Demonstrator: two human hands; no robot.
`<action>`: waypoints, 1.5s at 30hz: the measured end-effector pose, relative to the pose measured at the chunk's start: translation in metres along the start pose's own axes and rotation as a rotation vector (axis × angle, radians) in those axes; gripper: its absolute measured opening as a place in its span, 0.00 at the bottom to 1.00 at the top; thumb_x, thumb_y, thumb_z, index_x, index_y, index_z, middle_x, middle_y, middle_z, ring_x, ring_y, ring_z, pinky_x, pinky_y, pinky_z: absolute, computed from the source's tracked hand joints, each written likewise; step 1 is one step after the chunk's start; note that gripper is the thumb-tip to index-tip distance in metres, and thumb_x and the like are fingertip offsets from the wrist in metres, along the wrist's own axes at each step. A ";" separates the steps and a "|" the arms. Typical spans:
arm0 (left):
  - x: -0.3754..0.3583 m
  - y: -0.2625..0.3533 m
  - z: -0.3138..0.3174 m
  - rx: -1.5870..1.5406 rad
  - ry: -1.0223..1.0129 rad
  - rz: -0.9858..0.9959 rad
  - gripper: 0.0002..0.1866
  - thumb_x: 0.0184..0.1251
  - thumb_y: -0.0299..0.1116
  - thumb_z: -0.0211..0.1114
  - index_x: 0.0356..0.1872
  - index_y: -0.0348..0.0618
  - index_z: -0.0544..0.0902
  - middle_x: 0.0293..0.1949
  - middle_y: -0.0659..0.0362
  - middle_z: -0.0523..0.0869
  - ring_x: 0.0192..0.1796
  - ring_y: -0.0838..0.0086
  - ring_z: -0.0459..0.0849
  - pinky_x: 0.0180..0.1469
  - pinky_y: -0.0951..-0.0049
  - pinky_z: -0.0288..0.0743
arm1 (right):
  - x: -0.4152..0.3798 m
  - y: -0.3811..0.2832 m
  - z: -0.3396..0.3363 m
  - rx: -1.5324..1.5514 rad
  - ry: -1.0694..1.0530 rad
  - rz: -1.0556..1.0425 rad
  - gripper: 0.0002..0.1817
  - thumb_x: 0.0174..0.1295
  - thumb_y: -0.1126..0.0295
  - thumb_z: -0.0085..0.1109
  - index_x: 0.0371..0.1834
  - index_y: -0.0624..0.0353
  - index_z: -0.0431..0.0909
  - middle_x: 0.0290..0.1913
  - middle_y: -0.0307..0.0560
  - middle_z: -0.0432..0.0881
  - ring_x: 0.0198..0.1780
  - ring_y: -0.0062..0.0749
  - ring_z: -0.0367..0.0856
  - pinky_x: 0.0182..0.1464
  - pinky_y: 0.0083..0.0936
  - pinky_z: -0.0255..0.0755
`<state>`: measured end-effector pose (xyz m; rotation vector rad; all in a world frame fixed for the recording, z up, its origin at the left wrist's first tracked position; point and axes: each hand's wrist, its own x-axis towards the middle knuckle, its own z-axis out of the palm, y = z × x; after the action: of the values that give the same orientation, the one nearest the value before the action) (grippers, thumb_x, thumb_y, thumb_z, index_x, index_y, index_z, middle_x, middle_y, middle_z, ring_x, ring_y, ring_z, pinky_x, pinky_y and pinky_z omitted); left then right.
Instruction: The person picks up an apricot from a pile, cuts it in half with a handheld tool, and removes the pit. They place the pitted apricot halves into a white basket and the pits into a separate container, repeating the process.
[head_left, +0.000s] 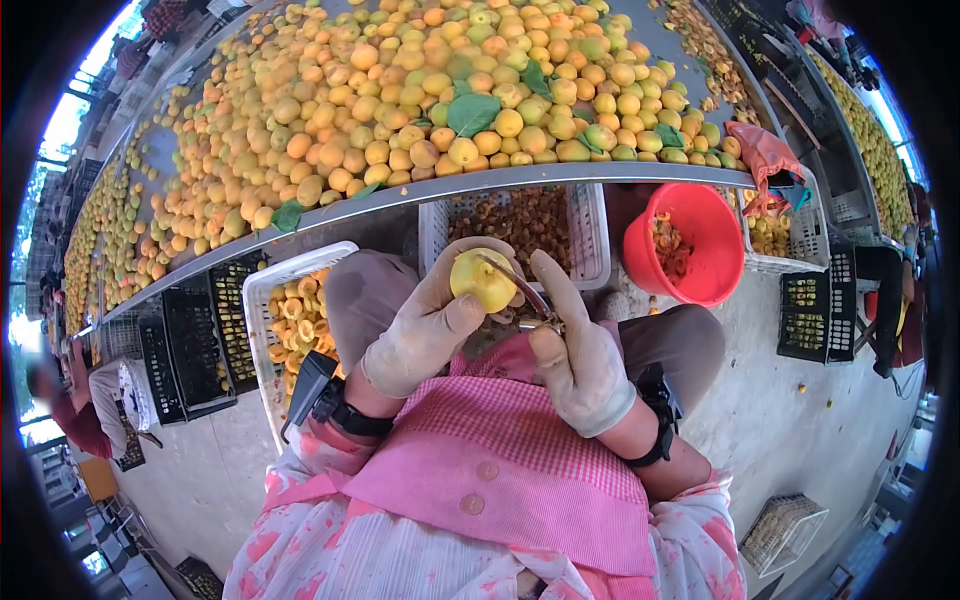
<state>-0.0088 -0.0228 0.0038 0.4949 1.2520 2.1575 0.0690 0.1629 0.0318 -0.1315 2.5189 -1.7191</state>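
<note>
In the head view, my left hand [415, 330], in a pale glove, grips a yellow apricot [478, 287] above my lap. My right hand [588, 375], gloved as well, is closed around a thin curved knife [533, 298]. The knife's blade reaches across to the upper right of the apricot, with its tip at the fruit's skin. Just beyond my hands, between my knees, stands a white crate [591, 240] of brownish pits and scraps. By my left knee, another white crate [262, 370] holds orange apricot halves.
A metal-edged table [450, 187] heaped with apricots [400, 95] and a few green leaves spans the front. Right of the middle crate is a red bucket [718, 255] with scraps. Black crates [190, 350] stand at left, another black crate [815, 315] at right. A person [85, 415] sits far left.
</note>
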 end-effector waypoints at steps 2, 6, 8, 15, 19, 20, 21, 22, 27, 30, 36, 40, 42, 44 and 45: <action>-0.001 0.001 -0.002 0.051 -0.036 0.004 0.36 0.71 0.53 0.61 0.68 0.37 0.62 0.57 0.58 0.74 0.59 0.73 0.74 0.63 0.71 0.68 | -0.001 -0.001 0.000 -0.016 -0.001 -0.007 0.35 0.74 0.52 0.44 0.77 0.59 0.49 0.54 0.66 0.78 0.44 0.63 0.82 0.43 0.42 0.78; -0.001 0.000 0.001 0.044 -0.037 0.014 0.36 0.71 0.53 0.61 0.68 0.37 0.62 0.57 0.59 0.74 0.59 0.73 0.74 0.63 0.71 0.67 | 0.000 0.003 0.003 -0.109 0.056 -0.114 0.35 0.74 0.56 0.45 0.77 0.59 0.48 0.49 0.66 0.81 0.41 0.63 0.83 0.41 0.43 0.78; -0.001 -0.002 0.002 0.023 -0.036 0.028 0.33 0.73 0.50 0.60 0.68 0.38 0.62 0.56 0.59 0.74 0.58 0.75 0.73 0.63 0.72 0.67 | 0.000 -0.002 0.003 -0.115 0.040 -0.099 0.34 0.74 0.57 0.45 0.77 0.59 0.48 0.49 0.66 0.81 0.41 0.63 0.83 0.41 0.44 0.78; -0.001 0.010 0.012 0.266 -0.072 0.023 0.27 0.73 0.41 0.61 0.65 0.39 0.64 0.53 0.60 0.74 0.56 0.79 0.72 0.62 0.75 0.66 | 0.000 -0.006 0.003 -0.157 0.021 -0.081 0.35 0.74 0.57 0.45 0.77 0.62 0.46 0.49 0.67 0.80 0.40 0.65 0.82 0.40 0.45 0.78; 0.002 0.020 0.014 0.311 -0.100 -0.015 0.28 0.71 0.41 0.63 0.65 0.39 0.64 0.53 0.61 0.74 0.56 0.79 0.72 0.60 0.76 0.68 | 0.002 -0.001 0.004 -0.141 0.042 -0.147 0.36 0.74 0.56 0.45 0.77 0.64 0.45 0.51 0.67 0.80 0.40 0.65 0.82 0.40 0.45 0.78; 0.003 0.022 0.013 0.285 -0.104 -0.023 0.29 0.71 0.41 0.64 0.65 0.39 0.64 0.54 0.61 0.75 0.57 0.79 0.73 0.60 0.77 0.68 | 0.004 0.000 0.005 -0.135 0.077 -0.187 0.37 0.74 0.55 0.45 0.77 0.64 0.45 0.52 0.67 0.80 0.39 0.64 0.83 0.39 0.45 0.79; 0.003 0.020 0.015 0.287 -0.101 -0.017 0.29 0.71 0.41 0.64 0.65 0.39 0.64 0.54 0.61 0.75 0.57 0.79 0.73 0.60 0.77 0.68 | 0.007 0.002 0.006 -0.129 0.112 -0.230 0.37 0.74 0.54 0.45 0.77 0.64 0.45 0.53 0.68 0.79 0.38 0.64 0.83 0.38 0.44 0.79; 0.003 0.017 0.020 0.076 -0.051 -0.035 0.30 0.70 0.40 0.65 0.65 0.38 0.64 0.55 0.60 0.75 0.57 0.79 0.73 0.60 0.76 0.69 | 0.008 0.002 0.008 -0.130 0.108 -0.235 0.37 0.74 0.54 0.45 0.77 0.64 0.45 0.53 0.68 0.79 0.38 0.64 0.83 0.38 0.44 0.79; 0.001 0.010 0.031 -0.291 0.060 -0.080 0.30 0.68 0.38 0.67 0.65 0.37 0.66 0.55 0.60 0.77 0.56 0.78 0.75 0.59 0.75 0.71 | 0.003 -0.004 0.003 -0.062 0.082 -0.108 0.38 0.73 0.51 0.47 0.77 0.65 0.47 0.50 0.65 0.81 0.35 0.61 0.83 0.35 0.44 0.79; 0.002 0.027 0.028 0.060 0.061 -0.010 0.28 0.67 0.37 0.67 0.63 0.37 0.68 0.53 0.60 0.78 0.55 0.78 0.76 0.59 0.75 0.72 | 0.005 -0.009 -0.006 -0.168 0.033 -0.076 0.38 0.73 0.51 0.47 0.76 0.65 0.49 0.48 0.64 0.82 0.34 0.61 0.83 0.34 0.44 0.79; 0.006 0.029 0.033 0.044 0.101 -0.057 0.26 0.67 0.34 0.67 0.62 0.36 0.70 0.53 0.60 0.78 0.54 0.79 0.77 0.58 0.75 0.72 | 0.018 -0.001 0.003 -0.187 0.151 -0.199 0.38 0.72 0.52 0.49 0.76 0.65 0.50 0.47 0.64 0.82 0.32 0.60 0.83 0.34 0.44 0.78; 0.004 0.018 0.038 -0.369 0.185 -0.154 0.25 0.65 0.31 0.67 0.61 0.36 0.71 0.52 0.60 0.79 0.54 0.78 0.77 0.57 0.76 0.72 | 0.018 0.006 0.008 -0.294 0.266 -0.317 0.38 0.72 0.51 0.48 0.76 0.65 0.50 0.46 0.64 0.82 0.31 0.60 0.83 0.33 0.44 0.78; 0.004 0.018 0.036 -0.314 0.159 -0.124 0.25 0.66 0.32 0.67 0.61 0.36 0.71 0.52 0.60 0.79 0.54 0.78 0.78 0.57 0.76 0.72 | 0.016 0.001 0.002 -0.274 0.174 -0.239 0.38 0.72 0.51 0.48 0.76 0.65 0.50 0.47 0.64 0.82 0.31 0.60 0.83 0.33 0.44 0.78; 0.004 0.024 0.034 0.469 0.209 0.022 0.24 0.69 0.37 0.66 0.61 0.37 0.72 0.51 0.61 0.80 0.53 0.78 0.77 0.57 0.76 0.71 | 0.017 -0.001 -0.006 -0.275 0.126 -0.220 0.38 0.72 0.51 0.48 0.76 0.65 0.50 0.47 0.63 0.82 0.30 0.59 0.83 0.32 0.44 0.78; 0.005 0.028 0.034 0.467 0.208 0.021 0.24 0.69 0.37 0.66 0.61 0.37 0.72 0.51 0.61 0.80 0.53 0.78 0.77 0.57 0.76 0.71 | 0.018 -0.002 -0.008 -0.275 0.073 -0.203 0.38 0.71 0.51 0.48 0.76 0.65 0.50 0.47 0.63 0.83 0.30 0.59 0.83 0.32 0.44 0.78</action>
<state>-0.0010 -0.0081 0.0446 0.4778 1.8897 1.9653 0.0505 0.1675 0.0359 -0.3612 2.8733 -1.4514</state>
